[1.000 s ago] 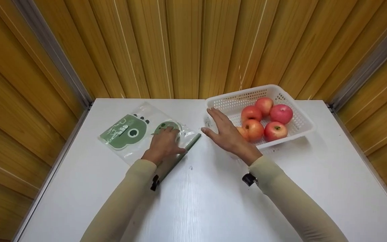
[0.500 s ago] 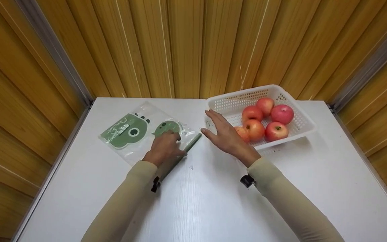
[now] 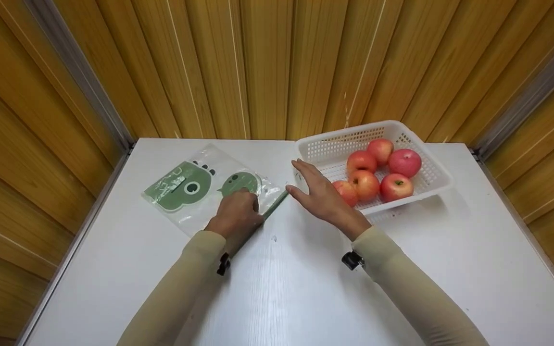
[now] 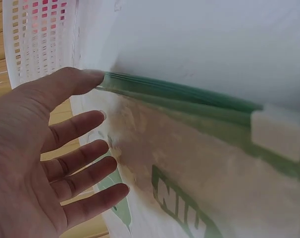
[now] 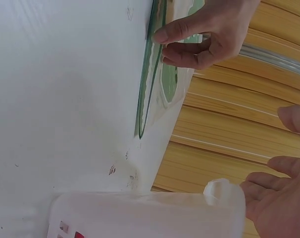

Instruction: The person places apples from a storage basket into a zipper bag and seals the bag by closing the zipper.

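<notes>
A clear slider zip bag (image 3: 195, 192) with green cartoon prints lies flat on the left of the table. Its green zip edge (image 4: 189, 96) faces me and carries a white slider (image 4: 277, 134). Fingers curled, my left hand (image 3: 238, 211) pinches at this edge, thumb on the zip side in the right wrist view. Part of the bag is hidden under that hand. My right hand (image 3: 322, 194), fingers stretched out, is over the near left corner of a white plastic basket (image 3: 431, 190); whether it touches the rim I cannot tell. Several red apples (image 3: 364, 185) lie in the basket.
The white table (image 3: 277, 298) ends at the back against wood-pattern panels (image 3: 267, 72), with more panels on both sides. The basket stands at the back right, close to the back edge.
My left hand's fingers have gone from lying spread on the bag to curling in at its zip edge. The right hand has shifted very slightly toward me; basket and apples stay put.
</notes>
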Tool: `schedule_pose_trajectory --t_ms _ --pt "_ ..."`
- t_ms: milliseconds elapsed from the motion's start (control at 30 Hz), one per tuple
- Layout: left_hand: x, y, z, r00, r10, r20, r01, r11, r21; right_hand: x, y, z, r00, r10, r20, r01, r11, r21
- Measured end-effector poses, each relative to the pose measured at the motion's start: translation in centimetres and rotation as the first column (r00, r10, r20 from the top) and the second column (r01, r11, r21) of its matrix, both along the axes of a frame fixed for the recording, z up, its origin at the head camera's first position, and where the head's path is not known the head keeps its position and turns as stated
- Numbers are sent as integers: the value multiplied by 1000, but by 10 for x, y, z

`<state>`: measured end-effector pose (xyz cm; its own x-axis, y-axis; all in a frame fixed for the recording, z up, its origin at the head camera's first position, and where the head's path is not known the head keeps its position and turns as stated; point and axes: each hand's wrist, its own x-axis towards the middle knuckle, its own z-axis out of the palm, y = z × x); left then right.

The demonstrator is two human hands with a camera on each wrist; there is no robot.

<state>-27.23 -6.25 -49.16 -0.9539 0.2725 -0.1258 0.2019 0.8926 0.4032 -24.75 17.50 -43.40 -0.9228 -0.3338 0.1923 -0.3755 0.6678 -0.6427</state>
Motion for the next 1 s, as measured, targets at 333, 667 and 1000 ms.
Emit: schedule_pose_trajectory --t_ms 333,667,1000 --pt "1 2 3 991 86 101 -96 990 99 2 -2 -4 1000 -3 26 3 1000 -10" --pt "0 0 3 991 128 47 -134 974 184 4 -4 -7 1000 9 18 -9 1000 -30" --pt "-1 2 14 983 178 -34 -161 942 296 4 -7 -10 998 8 -62 -12 998 -58"
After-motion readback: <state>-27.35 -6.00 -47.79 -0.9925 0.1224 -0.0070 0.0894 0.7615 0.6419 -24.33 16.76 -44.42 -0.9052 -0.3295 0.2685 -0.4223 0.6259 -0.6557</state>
